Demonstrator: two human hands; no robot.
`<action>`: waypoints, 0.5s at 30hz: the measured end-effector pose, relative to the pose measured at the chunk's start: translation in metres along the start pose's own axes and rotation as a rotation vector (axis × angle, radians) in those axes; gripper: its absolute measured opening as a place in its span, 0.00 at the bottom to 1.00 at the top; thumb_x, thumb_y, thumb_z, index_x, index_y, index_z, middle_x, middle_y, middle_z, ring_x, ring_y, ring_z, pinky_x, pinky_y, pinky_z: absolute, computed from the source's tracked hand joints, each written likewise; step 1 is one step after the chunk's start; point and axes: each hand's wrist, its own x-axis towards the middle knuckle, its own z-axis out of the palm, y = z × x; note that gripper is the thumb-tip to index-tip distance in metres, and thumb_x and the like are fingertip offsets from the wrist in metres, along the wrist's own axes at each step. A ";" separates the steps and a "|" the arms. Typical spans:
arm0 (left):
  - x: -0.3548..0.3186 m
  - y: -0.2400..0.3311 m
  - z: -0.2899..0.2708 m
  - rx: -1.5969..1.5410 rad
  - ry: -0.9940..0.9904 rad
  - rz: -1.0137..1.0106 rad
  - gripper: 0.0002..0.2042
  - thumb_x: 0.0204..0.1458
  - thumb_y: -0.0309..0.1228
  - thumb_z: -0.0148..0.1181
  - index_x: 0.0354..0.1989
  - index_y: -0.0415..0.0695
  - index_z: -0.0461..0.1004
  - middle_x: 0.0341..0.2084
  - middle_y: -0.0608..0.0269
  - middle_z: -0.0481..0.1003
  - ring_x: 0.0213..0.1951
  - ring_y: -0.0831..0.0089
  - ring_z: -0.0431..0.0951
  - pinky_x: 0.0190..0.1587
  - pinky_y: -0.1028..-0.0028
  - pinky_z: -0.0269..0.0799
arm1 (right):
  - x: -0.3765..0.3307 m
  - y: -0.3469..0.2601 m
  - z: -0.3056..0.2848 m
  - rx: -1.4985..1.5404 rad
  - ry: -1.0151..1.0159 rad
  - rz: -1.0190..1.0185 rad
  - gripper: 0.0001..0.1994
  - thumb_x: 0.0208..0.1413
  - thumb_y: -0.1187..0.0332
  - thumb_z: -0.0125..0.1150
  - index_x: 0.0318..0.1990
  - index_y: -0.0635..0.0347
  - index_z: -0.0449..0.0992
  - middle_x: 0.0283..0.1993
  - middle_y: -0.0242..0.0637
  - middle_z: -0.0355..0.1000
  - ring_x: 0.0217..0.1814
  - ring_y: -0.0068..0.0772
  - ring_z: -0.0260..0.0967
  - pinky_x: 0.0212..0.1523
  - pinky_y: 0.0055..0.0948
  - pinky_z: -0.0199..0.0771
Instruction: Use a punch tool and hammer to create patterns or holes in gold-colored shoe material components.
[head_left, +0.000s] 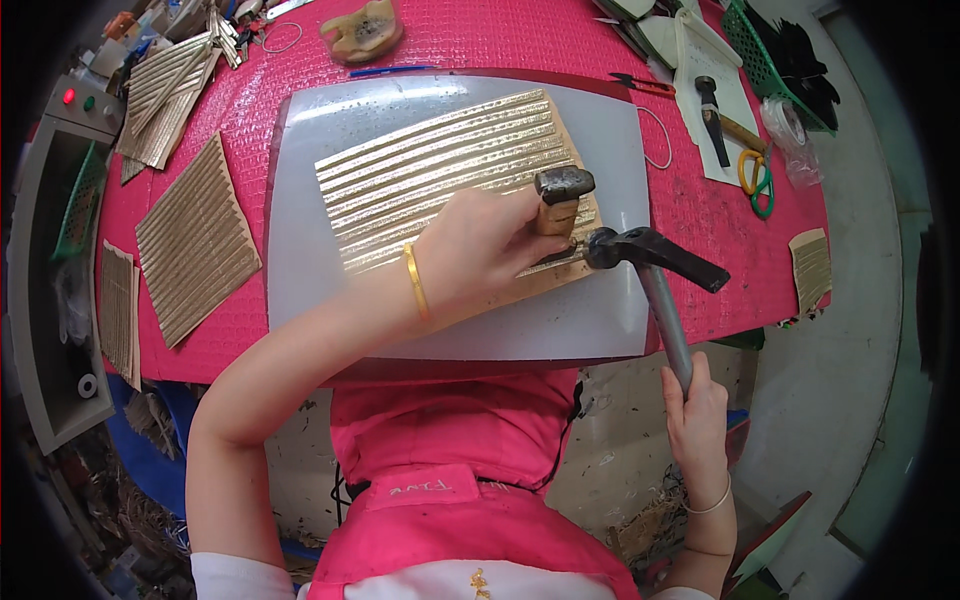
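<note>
A sheet with raised gold strips (430,165) lies on a whitish board (600,330) in the middle of the table. My left hand (478,240) is closed around a wooden-handled hand tool with a dark metal cap (558,215), standing over the sheet's right part. The tool's working end is mostly hidden. My right hand (697,410) grips a claw hammer (665,310) by its grey handle. The hammer's black head is just right of the hand tool; whether they touch I cannot tell.
More gold-striped sheets (197,240) lie on the pink table cover (300,50) at left. At the far right are a black-bladed tool (712,120), scissors (757,185), a tape roll (782,122) and a green basket (760,60). A lumpy tan block (362,35) stands at the back.
</note>
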 end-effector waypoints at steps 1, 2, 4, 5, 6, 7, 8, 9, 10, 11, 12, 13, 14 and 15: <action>0.001 0.001 0.000 -0.001 -0.002 0.000 0.12 0.38 0.30 0.61 0.16 0.38 0.64 0.10 0.54 0.66 0.13 0.62 0.68 0.15 0.72 0.61 | 0.001 0.000 0.000 -0.006 0.012 -0.020 0.10 0.49 0.68 0.52 0.26 0.63 0.59 0.13 0.50 0.59 0.18 0.54 0.61 0.17 0.39 0.58; 0.000 0.002 -0.002 0.015 -0.013 0.011 0.12 0.38 0.30 0.61 0.16 0.38 0.63 0.09 0.54 0.65 0.13 0.61 0.68 0.15 0.72 0.61 | 0.001 -0.001 0.000 -0.012 0.023 -0.039 0.10 0.49 0.68 0.53 0.26 0.64 0.59 0.13 0.50 0.59 0.17 0.52 0.61 0.17 0.38 0.58; 0.000 0.003 -0.002 0.030 -0.024 0.025 0.13 0.38 0.30 0.61 0.15 0.39 0.63 0.09 0.54 0.65 0.12 0.60 0.68 0.15 0.71 0.61 | 0.004 -0.001 -0.008 0.034 -0.002 -0.057 0.10 0.49 0.68 0.53 0.28 0.65 0.61 0.13 0.46 0.59 0.15 0.47 0.60 0.16 0.35 0.58; -0.001 0.005 -0.002 0.062 -0.030 0.055 0.13 0.38 0.30 0.61 0.15 0.39 0.62 0.08 0.54 0.64 0.12 0.60 0.67 0.15 0.70 0.60 | 0.005 -0.001 -0.012 0.078 -0.024 -0.079 0.09 0.49 0.68 0.52 0.31 0.66 0.63 0.12 0.42 0.60 0.13 0.41 0.60 0.15 0.31 0.58; -0.001 0.006 -0.003 0.095 -0.034 0.086 0.13 0.38 0.29 0.61 0.15 0.40 0.61 0.08 0.55 0.63 0.12 0.59 0.67 0.15 0.69 0.60 | 0.003 0.003 -0.014 0.075 -0.020 -0.081 0.09 0.49 0.68 0.52 0.31 0.66 0.63 0.12 0.42 0.60 0.13 0.41 0.60 0.15 0.31 0.58; -0.001 0.008 -0.003 0.095 -0.029 0.091 0.13 0.38 0.29 0.61 0.15 0.40 0.61 0.08 0.55 0.63 0.12 0.59 0.67 0.15 0.69 0.60 | 0.001 0.008 -0.014 0.316 -0.083 -0.009 0.11 0.49 0.69 0.52 0.37 0.66 0.64 0.13 0.36 0.60 0.13 0.32 0.58 0.15 0.27 0.56; -0.001 0.008 -0.002 0.113 -0.026 0.107 0.13 0.38 0.29 0.61 0.15 0.40 0.61 0.08 0.55 0.63 0.12 0.59 0.67 0.15 0.68 0.60 | 0.000 0.012 -0.015 0.557 -0.144 0.062 0.14 0.50 0.69 0.51 0.43 0.66 0.65 0.14 0.31 0.60 0.12 0.23 0.57 0.14 0.22 0.55; -0.002 0.008 0.000 0.132 -0.021 0.125 0.13 0.37 0.29 0.60 0.16 0.41 0.60 0.08 0.55 0.63 0.13 0.58 0.67 0.15 0.66 0.61 | 0.000 0.015 -0.018 0.551 -0.135 0.056 0.14 0.50 0.69 0.51 0.43 0.66 0.65 0.14 0.31 0.60 0.12 0.23 0.57 0.14 0.22 0.55; -0.005 0.008 0.001 0.132 -0.011 0.134 0.13 0.37 0.29 0.60 0.16 0.41 0.60 0.08 0.55 0.63 0.13 0.58 0.67 0.15 0.66 0.61 | 0.001 0.017 -0.021 0.520 -0.078 -0.035 0.18 0.50 0.70 0.50 0.48 0.64 0.61 0.17 0.28 0.61 0.14 0.19 0.57 0.14 0.20 0.55; -0.008 0.005 0.002 0.159 -0.025 0.138 0.12 0.37 0.29 0.60 0.17 0.41 0.60 0.09 0.56 0.64 0.13 0.58 0.67 0.16 0.66 0.61 | 0.004 0.017 -0.023 0.489 -0.025 -0.132 0.22 0.50 0.70 0.49 0.54 0.62 0.58 0.21 0.26 0.62 0.16 0.14 0.57 0.15 0.17 0.55; -0.010 0.003 0.003 0.187 -0.038 0.140 0.12 0.37 0.29 0.60 0.18 0.41 0.61 0.09 0.56 0.64 0.13 0.58 0.67 0.16 0.65 0.62 | -0.002 -0.003 -0.042 0.711 -0.037 0.062 0.26 0.49 0.70 0.50 0.57 0.58 0.53 0.26 0.26 0.63 0.17 0.11 0.55 0.15 0.13 0.53; -0.011 0.000 0.003 0.194 -0.023 0.144 0.12 0.37 0.29 0.60 0.18 0.41 0.61 0.09 0.56 0.64 0.13 0.58 0.67 0.16 0.65 0.62 | -0.003 0.008 -0.044 0.719 0.206 -0.107 0.25 0.52 0.66 0.47 0.58 0.59 0.51 0.20 0.24 0.57 0.13 0.10 0.47 0.11 0.09 0.46; -0.010 0.000 0.004 0.188 -0.040 0.143 0.11 0.39 0.30 0.57 0.21 0.42 0.60 0.10 0.56 0.65 0.14 0.58 0.68 0.17 0.65 0.63 | 0.002 0.049 -0.072 0.052 0.694 -0.493 0.21 0.52 0.61 0.45 0.51 0.64 0.59 0.20 0.27 0.60 0.13 0.12 0.48 0.10 0.11 0.42; -0.012 -0.001 0.004 0.187 -0.061 0.128 0.10 0.42 0.32 0.55 0.23 0.43 0.60 0.10 0.57 0.66 0.14 0.59 0.69 0.17 0.65 0.63 | -0.006 0.033 -0.098 0.629 0.572 -0.532 0.14 0.52 0.58 0.42 0.34 0.61 0.60 0.19 0.32 0.60 0.15 0.15 0.51 0.14 0.13 0.47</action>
